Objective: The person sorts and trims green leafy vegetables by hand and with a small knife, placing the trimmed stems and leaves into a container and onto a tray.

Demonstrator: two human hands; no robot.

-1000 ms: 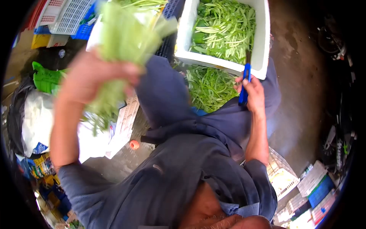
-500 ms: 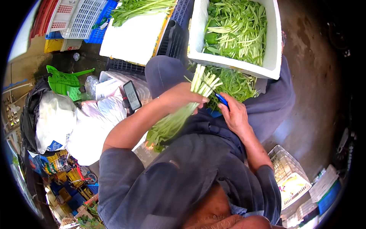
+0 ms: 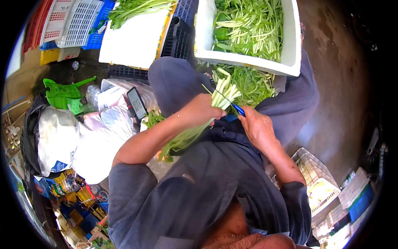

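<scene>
My left hand (image 3: 202,111) is closed around a bunch of leafy greens (image 3: 181,141), like water spinach. Their pale stem ends stick up past my thumb, some of them bent over, and the leaves hang toward my lap. In my right hand (image 3: 258,128) is a knife (image 3: 238,109) with a blue handle. Its thin dark blade lies across the stems just above my left hand; how deep it sits among them I cannot tell. Behind both hands, between my knees, lies a heap of loose greens (image 3: 253,85).
A white foam box (image 3: 292,45) of cut greens stands beyond my knees. Left of it, more greens (image 3: 139,11) lie on a white foam lid (image 3: 126,47) over dark crates. A phone (image 3: 136,103), white bags (image 3: 97,145) and a green plastic chair (image 3: 62,94) are at my left; a crate (image 3: 315,172) is at my right.
The view has shifted slightly. Some stem tops now bend over at the blade, where they stood straighter before. Both hands keep their holds.
</scene>
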